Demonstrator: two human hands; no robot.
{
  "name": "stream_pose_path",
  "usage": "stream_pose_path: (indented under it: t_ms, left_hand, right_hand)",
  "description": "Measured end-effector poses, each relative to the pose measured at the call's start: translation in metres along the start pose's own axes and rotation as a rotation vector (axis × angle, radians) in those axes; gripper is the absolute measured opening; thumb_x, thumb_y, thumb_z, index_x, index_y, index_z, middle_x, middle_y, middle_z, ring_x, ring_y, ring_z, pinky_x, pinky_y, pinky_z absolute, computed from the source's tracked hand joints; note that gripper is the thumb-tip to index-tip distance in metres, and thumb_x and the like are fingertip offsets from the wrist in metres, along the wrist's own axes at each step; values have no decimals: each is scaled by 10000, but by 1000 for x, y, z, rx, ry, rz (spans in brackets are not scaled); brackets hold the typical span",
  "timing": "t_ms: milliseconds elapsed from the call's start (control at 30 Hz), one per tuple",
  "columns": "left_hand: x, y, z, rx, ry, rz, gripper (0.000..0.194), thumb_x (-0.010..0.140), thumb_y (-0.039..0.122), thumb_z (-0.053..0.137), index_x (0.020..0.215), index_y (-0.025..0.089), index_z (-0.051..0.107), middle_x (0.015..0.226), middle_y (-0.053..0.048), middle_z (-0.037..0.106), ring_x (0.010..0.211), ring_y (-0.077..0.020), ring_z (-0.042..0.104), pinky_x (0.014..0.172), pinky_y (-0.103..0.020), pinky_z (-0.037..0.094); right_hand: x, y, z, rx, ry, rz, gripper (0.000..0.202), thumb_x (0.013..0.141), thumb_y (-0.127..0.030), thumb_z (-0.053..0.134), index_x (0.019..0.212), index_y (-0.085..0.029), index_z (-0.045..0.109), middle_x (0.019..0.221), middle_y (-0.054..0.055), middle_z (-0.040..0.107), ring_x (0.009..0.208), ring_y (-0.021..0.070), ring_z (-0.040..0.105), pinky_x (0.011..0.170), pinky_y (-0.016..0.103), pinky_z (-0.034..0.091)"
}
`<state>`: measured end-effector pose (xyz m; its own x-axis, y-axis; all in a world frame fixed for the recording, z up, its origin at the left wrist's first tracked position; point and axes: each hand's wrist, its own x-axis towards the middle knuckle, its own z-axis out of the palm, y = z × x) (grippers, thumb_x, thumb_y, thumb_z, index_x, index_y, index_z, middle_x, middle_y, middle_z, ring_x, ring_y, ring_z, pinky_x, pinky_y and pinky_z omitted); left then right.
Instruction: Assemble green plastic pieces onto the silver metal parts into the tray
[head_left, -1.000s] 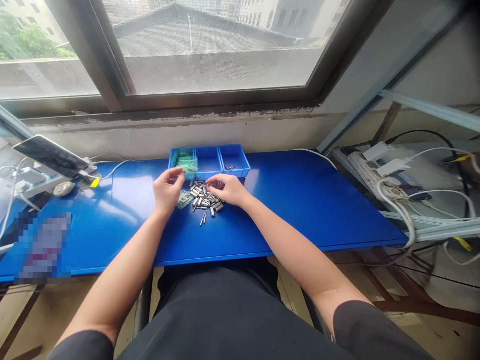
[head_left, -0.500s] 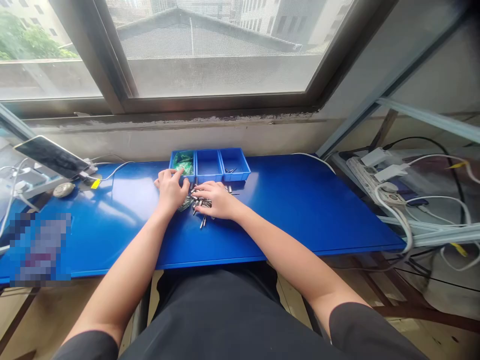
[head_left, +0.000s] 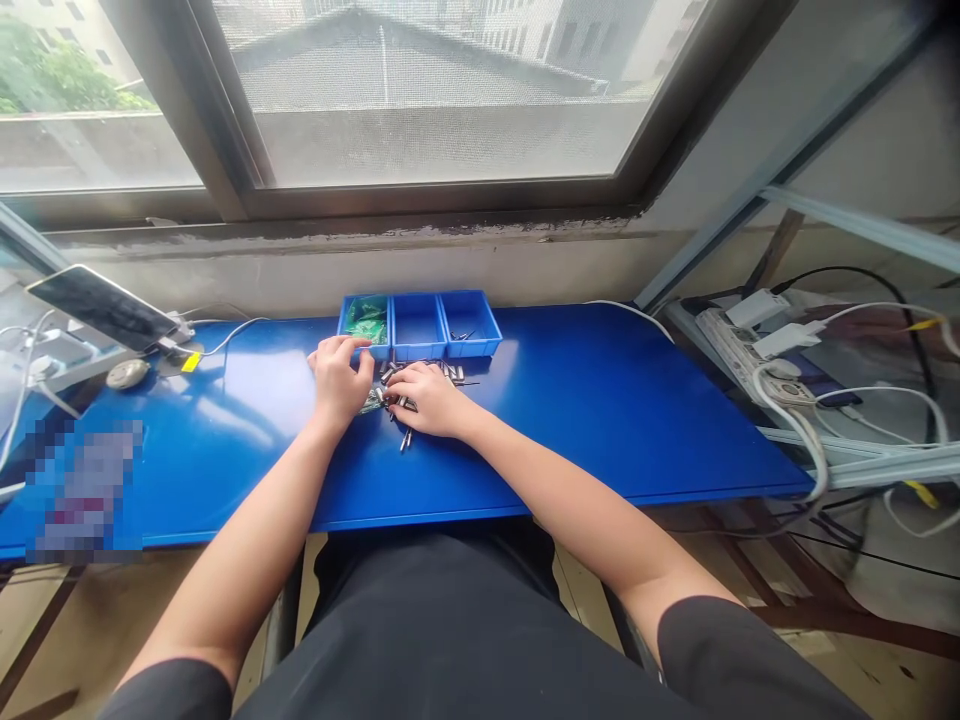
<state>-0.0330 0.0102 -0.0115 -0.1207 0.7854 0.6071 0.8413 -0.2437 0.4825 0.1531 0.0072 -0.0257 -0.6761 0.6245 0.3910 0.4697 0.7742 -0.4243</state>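
A pile of small slim metal pieces (head_left: 406,437), dark and silvery, lies on the blue table; their exact kind is too small to tell. My right hand (head_left: 431,402) rests over this pile, fingers spread and thumb apart, with pieces showing between them. My left hand (head_left: 341,382) is at the pile's left, its fingers bent and apart by the front of the blue three-part bin (head_left: 418,352). Between the hands, some greenish, shiny pieces (head_left: 372,402) are partly hidden. The bin's left compartment holds green, glossy material (head_left: 367,322); a few dark slim pieces (head_left: 462,336) lie in the right one.
A tilted phone or tablet (head_left: 101,305) stands at the left with cables, near a pale rounded object (head_left: 128,375). Power strips with white plugs (head_left: 784,340) sit beyond the table's right end. A window (head_left: 442,130) and wall are behind the blue table (head_left: 600,420).
Both hands stay nearly in place. The right hand's fingers have shifted slightly over the metal pieces, and the left hand's fingers sit a little lower against the bin. The view has tilted slightly.
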Motion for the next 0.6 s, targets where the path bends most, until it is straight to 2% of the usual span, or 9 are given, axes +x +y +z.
stream_pose_path:
  t_ms: [133, 267, 467, 600]
  left_hand:
    - [0, 2, 0, -33, 19, 31, 199, 891, 216, 536, 899, 211, 734, 966, -86, 751, 1037, -288, 648, 1002, -468, 395]
    - [0, 3, 1, -67, 19, 24, 194, 895, 232, 531, 886, 213, 724, 948, -77, 757, 1007, -277, 663, 988, -455, 424]
    - [-1, 4, 1, -123, 45, -19, 206, 904, 248, 513, 877, 207, 713, 948, -75, 750, 999, -259, 672, 950, -417, 478]
    - [-4, 7, 2, -255, 73, -123, 213, 902, 248, 500, 900, 203, 708, 941, -57, 740, 925, -218, 675, 866, -348, 507]
  right_hand:
    - [2, -4, 2, -37, -20, 15, 243, 930, -251, 624, 1138, -199, 738, 1176, 101, 728, 1164, 284, 545, 997, 465, 376]
    - [3, -9, 2, -58, -31, 5, 375, 921, -285, 641, 1287, -210, 670, 1270, 117, 694, 1173, 293, 533, 970, 466, 377]
    - [5, -12, 2, -98, -52, -31, 212, 936, -294, 620, 1090, -198, 731, 1346, 120, 668, 1227, 319, 509, 983, 493, 362]
    - [6, -16, 0, -66, -97, -90, 221, 938, -269, 620, 1127, -189, 703, 1402, 117, 637, 1289, 312, 493, 984, 480, 373]
